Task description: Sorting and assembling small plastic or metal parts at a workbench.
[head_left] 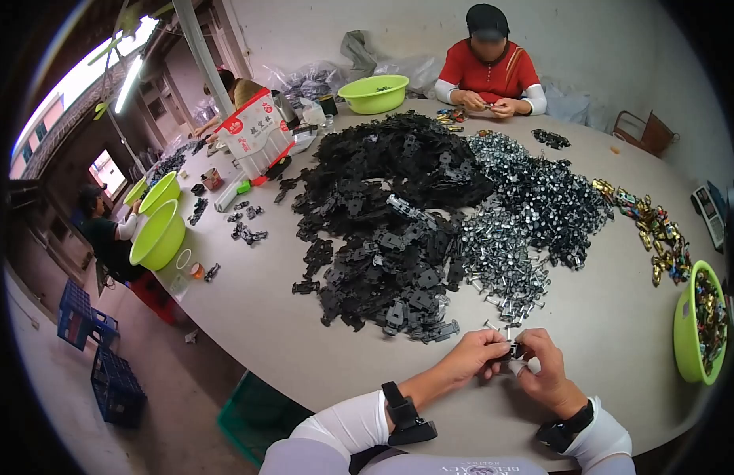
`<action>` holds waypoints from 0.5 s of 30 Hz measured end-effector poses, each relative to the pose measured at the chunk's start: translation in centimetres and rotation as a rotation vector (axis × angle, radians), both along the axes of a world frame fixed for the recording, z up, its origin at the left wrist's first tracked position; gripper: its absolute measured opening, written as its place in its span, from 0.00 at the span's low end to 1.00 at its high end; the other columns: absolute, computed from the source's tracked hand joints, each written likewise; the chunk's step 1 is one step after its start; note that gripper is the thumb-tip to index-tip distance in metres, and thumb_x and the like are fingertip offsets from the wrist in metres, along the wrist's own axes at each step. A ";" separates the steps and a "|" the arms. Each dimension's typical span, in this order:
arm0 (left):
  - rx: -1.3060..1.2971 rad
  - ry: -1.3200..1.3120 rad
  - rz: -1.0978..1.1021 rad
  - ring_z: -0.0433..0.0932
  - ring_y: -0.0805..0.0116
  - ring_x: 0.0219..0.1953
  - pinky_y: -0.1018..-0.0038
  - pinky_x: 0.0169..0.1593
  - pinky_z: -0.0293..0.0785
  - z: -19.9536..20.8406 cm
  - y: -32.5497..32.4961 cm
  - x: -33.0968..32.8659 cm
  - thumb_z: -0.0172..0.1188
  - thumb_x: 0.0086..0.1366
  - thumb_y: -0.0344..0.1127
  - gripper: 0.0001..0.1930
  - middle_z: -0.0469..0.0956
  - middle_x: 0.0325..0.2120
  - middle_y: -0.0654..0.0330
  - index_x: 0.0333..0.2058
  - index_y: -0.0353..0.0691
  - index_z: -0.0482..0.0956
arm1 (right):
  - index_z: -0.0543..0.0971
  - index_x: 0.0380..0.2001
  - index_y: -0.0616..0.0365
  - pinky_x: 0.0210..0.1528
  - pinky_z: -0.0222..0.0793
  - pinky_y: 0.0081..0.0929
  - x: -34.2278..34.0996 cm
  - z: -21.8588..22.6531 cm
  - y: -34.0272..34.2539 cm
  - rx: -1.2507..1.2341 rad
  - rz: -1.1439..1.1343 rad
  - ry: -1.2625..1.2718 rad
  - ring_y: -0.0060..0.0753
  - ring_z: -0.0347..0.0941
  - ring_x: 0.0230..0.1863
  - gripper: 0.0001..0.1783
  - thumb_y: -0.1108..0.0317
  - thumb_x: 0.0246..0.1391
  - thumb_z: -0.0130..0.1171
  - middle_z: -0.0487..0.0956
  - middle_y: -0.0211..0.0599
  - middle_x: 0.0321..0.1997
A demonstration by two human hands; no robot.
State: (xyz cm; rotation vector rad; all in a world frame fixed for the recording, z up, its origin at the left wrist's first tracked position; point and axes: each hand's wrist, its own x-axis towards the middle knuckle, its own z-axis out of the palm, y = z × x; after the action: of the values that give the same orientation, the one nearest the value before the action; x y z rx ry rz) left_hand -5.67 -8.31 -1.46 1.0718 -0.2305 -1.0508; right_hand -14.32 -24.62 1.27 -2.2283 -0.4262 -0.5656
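Note:
Near the front edge of the table, my left hand (471, 356) and my right hand (547, 370) come together, fingers closed around a small black plastic part (513, 349). Silver metal shows at its upper end; the fingers cover much of the rest. Just beyond my hands lies a heap of silver pins with wide heads (505, 273), merging into a heap of darker, black-ended pieces (561, 206). To their left rises a large pile of flat black plastic parts (383, 269), which look like toy car chassis.
A green basin (684, 332) of colourful small pieces stands at the right edge, near a line of shiny toy-like pieces (660, 229). Across the table a co-worker in red (494, 71) handles something small. More green basins (157, 237) sit on the left, by a red-and-white bag (256, 138).

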 end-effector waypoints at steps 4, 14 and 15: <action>-0.055 0.016 0.023 0.69 0.80 0.18 0.85 0.20 0.64 -0.7 -0.2 0.0 0.55 0.64 0.35 0.06 0.71 0.20 0.67 0.33 0.39 0.71 | 0.69 0.42 0.61 0.27 0.71 0.27 0.4 -0.1 0.0 0.004 0.010 -0.003 0.37 0.73 0.29 0.28 0.84 0.29 0.57 0.72 0.44 0.38; -0.137 0.173 -0.021 0.70 0.80 0.19 0.85 0.18 0.64 -1.5 -0.2 0.5 0.52 0.65 0.37 0.08 0.72 0.23 0.66 0.33 0.39 0.71 | 0.69 0.41 0.61 0.28 0.71 0.27 0.7 0.4 0.3 -0.053 0.009 -0.012 0.41 0.73 0.31 0.29 0.86 0.26 0.53 0.72 0.46 0.39; -0.139 0.166 -0.020 0.70 0.80 0.19 0.85 0.18 0.64 -1.6 0.1 0.4 0.52 0.65 0.37 0.08 0.72 0.23 0.66 0.33 0.39 0.71 | 0.70 0.40 0.61 0.28 0.71 0.28 0.6 0.6 0.4 -0.057 0.024 -0.010 0.42 0.73 0.31 0.29 0.86 0.25 0.53 0.73 0.46 0.39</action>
State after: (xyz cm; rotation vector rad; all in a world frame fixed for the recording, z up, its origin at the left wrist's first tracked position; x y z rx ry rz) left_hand -5.27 -8.26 -3.03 0.8547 -0.1780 -1.1189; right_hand -13.67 -24.25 1.87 -2.2725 -0.4795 -0.5580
